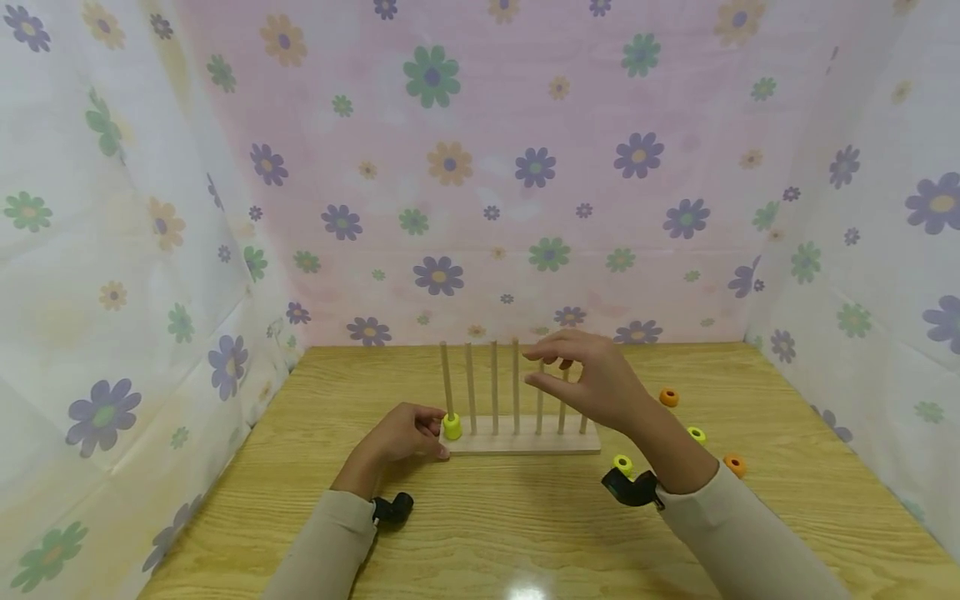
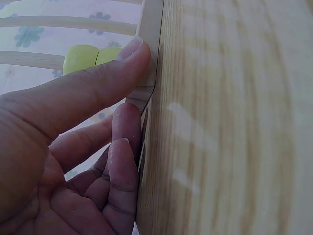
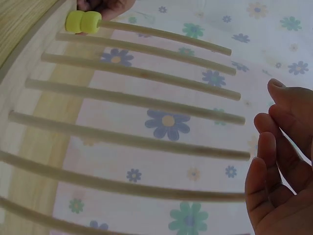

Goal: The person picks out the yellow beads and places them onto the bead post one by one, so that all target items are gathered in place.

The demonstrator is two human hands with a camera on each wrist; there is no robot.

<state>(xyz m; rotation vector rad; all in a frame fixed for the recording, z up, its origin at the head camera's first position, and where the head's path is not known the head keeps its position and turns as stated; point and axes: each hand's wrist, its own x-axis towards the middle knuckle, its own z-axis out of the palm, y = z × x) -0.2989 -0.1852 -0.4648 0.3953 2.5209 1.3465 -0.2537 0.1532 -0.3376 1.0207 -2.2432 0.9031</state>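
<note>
Loose beads (image 1: 668,404) near rack (image 1: 525,444): head view only.

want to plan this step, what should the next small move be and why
Probably lower the right hand to the loose yellow bead nearest the wooden rack: that hand holds nothing, the leftmost peg carries two yellow beads with room above, and the left hand grips the rack's end, which should steady it.
</note>
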